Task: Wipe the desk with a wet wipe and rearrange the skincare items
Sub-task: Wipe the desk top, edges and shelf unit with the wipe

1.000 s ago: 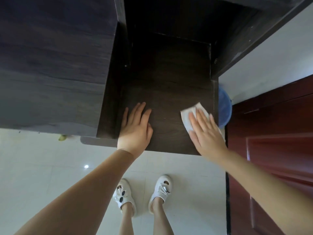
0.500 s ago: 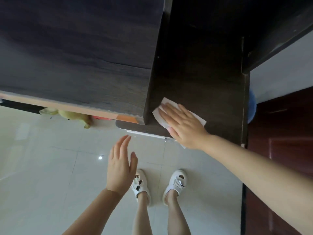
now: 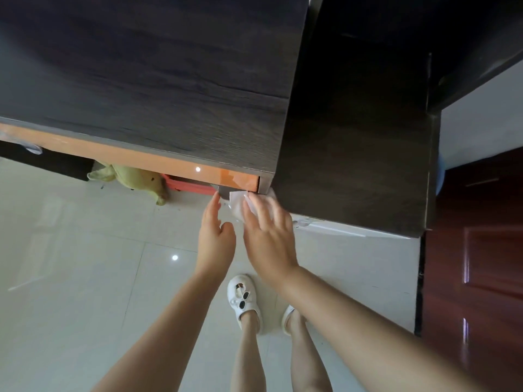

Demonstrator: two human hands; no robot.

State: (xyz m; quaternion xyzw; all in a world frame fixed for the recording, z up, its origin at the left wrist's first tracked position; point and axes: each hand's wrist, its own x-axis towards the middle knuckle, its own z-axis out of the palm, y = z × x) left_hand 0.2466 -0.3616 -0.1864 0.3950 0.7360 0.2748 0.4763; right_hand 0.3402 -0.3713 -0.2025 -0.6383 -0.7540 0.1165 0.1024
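Note:
The dark wood desk (image 3: 353,154) fills the upper right, with a taller dark cabinet top (image 3: 147,75) to its left. My right hand (image 3: 268,239) presses a white wet wipe (image 3: 239,203) at the desk's front left corner, where the wipe hangs past the edge. My left hand (image 3: 215,236) is raised just left of it, fingers apart, fingertips close to the wipe, holding nothing. No skincare items are in view.
An orange drawer front (image 3: 135,158) runs under the cabinet top. A yellow-green soft toy (image 3: 133,179) and a red box (image 3: 192,186) lie on the tiled floor (image 3: 70,264). A dark red door (image 3: 481,264) stands at the right. My white shoes (image 3: 243,298) are below.
My right hand has slid the wipe left and forward to the desk's front corner, off the edge. My left hand left the desk, then rose beside the wipe. The view shifted left.

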